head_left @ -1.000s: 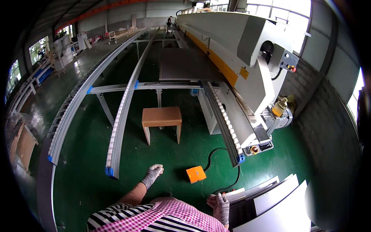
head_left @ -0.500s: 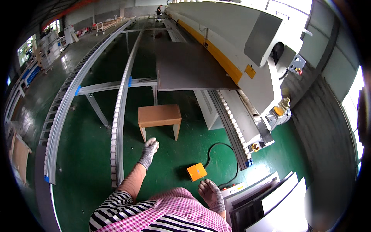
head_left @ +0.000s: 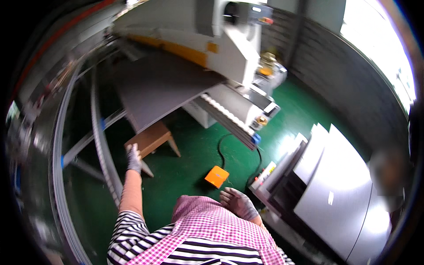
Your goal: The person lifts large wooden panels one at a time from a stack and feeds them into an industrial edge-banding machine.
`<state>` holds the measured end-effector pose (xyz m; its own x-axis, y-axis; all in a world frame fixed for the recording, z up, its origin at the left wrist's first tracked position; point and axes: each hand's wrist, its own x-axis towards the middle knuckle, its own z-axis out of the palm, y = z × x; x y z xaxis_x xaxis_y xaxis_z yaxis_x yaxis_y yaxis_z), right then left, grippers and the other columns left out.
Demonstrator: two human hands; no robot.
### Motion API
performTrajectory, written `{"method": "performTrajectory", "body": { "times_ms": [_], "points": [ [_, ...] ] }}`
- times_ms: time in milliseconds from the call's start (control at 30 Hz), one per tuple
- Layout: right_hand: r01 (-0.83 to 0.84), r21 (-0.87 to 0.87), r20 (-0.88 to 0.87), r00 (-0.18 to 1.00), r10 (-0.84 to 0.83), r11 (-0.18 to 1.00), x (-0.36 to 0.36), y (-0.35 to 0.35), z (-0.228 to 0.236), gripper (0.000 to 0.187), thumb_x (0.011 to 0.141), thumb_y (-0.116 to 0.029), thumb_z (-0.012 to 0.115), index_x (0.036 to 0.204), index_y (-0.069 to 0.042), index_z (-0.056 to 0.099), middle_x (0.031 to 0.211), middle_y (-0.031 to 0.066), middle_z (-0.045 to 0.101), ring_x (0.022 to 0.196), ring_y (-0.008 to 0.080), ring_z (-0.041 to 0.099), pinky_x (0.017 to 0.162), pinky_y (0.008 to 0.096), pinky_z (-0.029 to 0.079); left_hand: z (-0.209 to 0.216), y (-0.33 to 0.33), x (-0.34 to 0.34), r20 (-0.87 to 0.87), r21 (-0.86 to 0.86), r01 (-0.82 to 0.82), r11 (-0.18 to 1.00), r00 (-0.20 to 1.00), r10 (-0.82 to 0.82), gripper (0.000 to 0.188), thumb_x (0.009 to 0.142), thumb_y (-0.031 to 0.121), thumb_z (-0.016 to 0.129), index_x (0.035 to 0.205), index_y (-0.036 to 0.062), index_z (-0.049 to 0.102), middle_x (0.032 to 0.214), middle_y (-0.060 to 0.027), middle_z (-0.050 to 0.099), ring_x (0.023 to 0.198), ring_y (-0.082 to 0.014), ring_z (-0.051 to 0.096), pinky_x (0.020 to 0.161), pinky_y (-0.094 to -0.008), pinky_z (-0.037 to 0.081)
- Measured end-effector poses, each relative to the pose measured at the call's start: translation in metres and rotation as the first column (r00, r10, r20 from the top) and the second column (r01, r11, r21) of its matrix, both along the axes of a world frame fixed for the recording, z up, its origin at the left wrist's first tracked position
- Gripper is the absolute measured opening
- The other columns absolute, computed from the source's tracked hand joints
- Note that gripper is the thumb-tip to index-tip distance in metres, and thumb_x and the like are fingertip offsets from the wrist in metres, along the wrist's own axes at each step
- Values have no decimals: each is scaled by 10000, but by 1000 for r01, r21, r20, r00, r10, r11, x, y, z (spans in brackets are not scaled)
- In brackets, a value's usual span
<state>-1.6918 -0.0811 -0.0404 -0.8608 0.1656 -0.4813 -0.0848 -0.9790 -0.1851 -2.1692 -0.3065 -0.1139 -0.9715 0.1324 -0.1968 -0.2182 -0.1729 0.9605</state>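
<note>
The left hand (head_left: 134, 158), grip unclear, has a stool (head_left: 153, 137) at one o'clock. The half-curled right hand (head_left: 239, 204) has a box (head_left: 217, 177) at eleven.

- Board (head_left: 165, 90): large, thin, dark grey-brown, lying flat, its near corner jutting across the stool (head_left: 152, 140) in view; whether they touch is hard to tell.
- Stool: brown, flat-topped, upright on the green floor (head_left: 194, 148), partly hidden by the board.

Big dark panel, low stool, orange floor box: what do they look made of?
Dark panel: likely laminated board; flat matte face, straight thin edge. Stool: probably wood or wood-look board; brown top, paler legs. Orange box: painted metal or plastic; uniform colour leaves it open.
</note>
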Motion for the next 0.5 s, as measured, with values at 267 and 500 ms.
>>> {"method": "performTrajectory", "body": {
  "times_ms": [267,500],
  "points": [
    [-63,-172,-324,946,4,983,23,-7,-46,273,930,-188,417,660,-157,386,533,-58,277,440,91,256,431,238,290,0,-8,-70,231,-88,154,984,964,-130,919,721,617,545,1426,145,193,1491,-38,123,1329,-235,230,1059,-378,183],
    [99,-199,-207,968,-141,975,80,-15,-54,251,913,-192,461,674,-135,407,537,-46,314,437,79,288,392,230,268,-14,60,-65,346,-70,122,990,934,-91,659,779,596,486,1210,98,484,1271,-84,481,1161,-278,441,970,-440,331]
  ]
}}
